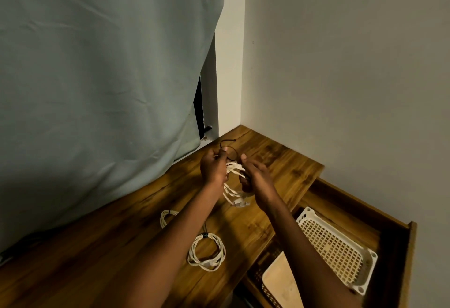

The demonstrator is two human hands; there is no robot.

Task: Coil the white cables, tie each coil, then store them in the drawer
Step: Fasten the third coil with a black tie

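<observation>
White cables are what we are processing: we are holding one coil [233,181] above the desk [121,246], the left hand [213,167] gripping its loops and a thin dark tie [227,144], the right hand [253,173] pinching alongside. Nearer us than the grip, one tied coil [206,251] is lying finished; another coil [166,217] is partly hiding behind our forearm, tie unseen. Right of the grip, the open drawer [399,232] is holding no cables yet.

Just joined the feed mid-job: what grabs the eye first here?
Both hands, left hand and right hand, hold a white cable bundle with a dark tie above the wooden desk. A tied coil lies nearer; the open drawer holds a white basket at right.
</observation>
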